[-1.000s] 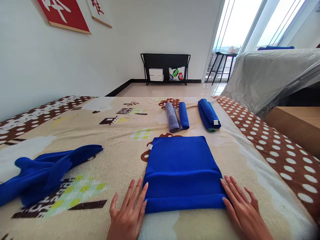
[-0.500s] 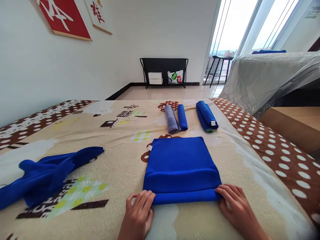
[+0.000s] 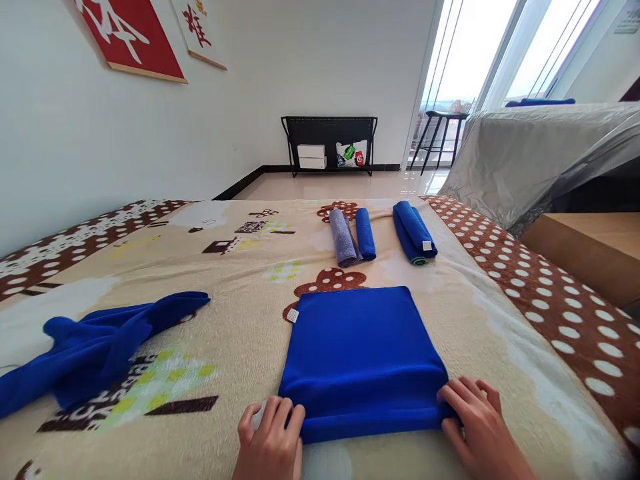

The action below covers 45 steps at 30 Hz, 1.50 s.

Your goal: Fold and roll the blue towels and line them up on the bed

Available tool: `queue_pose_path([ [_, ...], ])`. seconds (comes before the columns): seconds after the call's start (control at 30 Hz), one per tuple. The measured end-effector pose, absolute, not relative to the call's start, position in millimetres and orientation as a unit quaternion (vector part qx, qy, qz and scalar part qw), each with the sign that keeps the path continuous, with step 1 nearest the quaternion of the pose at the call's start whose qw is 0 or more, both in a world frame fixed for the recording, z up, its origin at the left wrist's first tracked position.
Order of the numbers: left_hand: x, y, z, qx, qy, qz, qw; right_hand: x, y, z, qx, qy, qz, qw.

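Observation:
A blue towel (image 3: 363, 340) lies spread on the patterned blanket (image 3: 250, 347), its near edge turned over into a narrow roll. A small white tag shows at its far left side. My left hand (image 3: 273, 430) grips the left end of the rolled edge, fingers curled over it and thumb mostly hidden. At the right end of that edge, my right hand (image 3: 480, 417) has its fingers bent around the cloth.
Beyond the towel lie a grey rolled towel (image 3: 343, 240), a slim blue roll (image 3: 365, 235) and a thicker blue roll (image 3: 415, 233). A crumpled blue cloth (image 3: 110, 340) rests at the left. A cardboard box (image 3: 590, 247) stands at the right.
Both hands have drawn the towel nearer to me, so its far edge has slid back and more of the brown flower print shows. The rolled edge remains in both hands.

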<state>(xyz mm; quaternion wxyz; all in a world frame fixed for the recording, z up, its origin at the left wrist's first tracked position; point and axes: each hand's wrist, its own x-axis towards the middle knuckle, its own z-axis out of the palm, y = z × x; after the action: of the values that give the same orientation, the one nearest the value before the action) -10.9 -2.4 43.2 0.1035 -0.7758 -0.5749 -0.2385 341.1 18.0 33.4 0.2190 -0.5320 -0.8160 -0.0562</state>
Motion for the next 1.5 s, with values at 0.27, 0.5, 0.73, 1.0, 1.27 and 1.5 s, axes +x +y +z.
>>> queue_pose_path([
  [0.27, 50.5, 16.7, 32.0, -0.873, -0.383, -0.239, 0.185, 267.2, 21.2, 33.3, -0.365, -0.887, -0.137, 0.248],
  [0.5, -27.2, 4.5, 26.1, -0.785, -0.538, -0.201, 0.233, 334.4, 17.1, 15.0, -0.507, -0.816, -0.177, 0.213],
  [0.73, 45.3, 12.7, 37.1, -0.855, -0.431, -0.159, 0.24, 250.5, 19.2, 30.8, -0.442, -0.853, -0.131, 0.244],
  [1.0, -25.0, 18.6, 31.6, -0.79, -0.552, -0.114, 0.241, 311.2, 27.1, 20.8, -0.553, -0.798, -0.151, 0.189],
  [1.27, 43.7, 26.2, 39.9, -0.863, -0.418, -0.213, 0.188, 248.7, 30.3, 43.2, -0.44, -0.871, -0.118, 0.184],
  [1.5, -8.4, 26.3, 25.5, -0.774, -0.591, -0.147, 0.172, 291.3, 45.9, 28.1, -0.553, -0.81, -0.095, 0.169],
])
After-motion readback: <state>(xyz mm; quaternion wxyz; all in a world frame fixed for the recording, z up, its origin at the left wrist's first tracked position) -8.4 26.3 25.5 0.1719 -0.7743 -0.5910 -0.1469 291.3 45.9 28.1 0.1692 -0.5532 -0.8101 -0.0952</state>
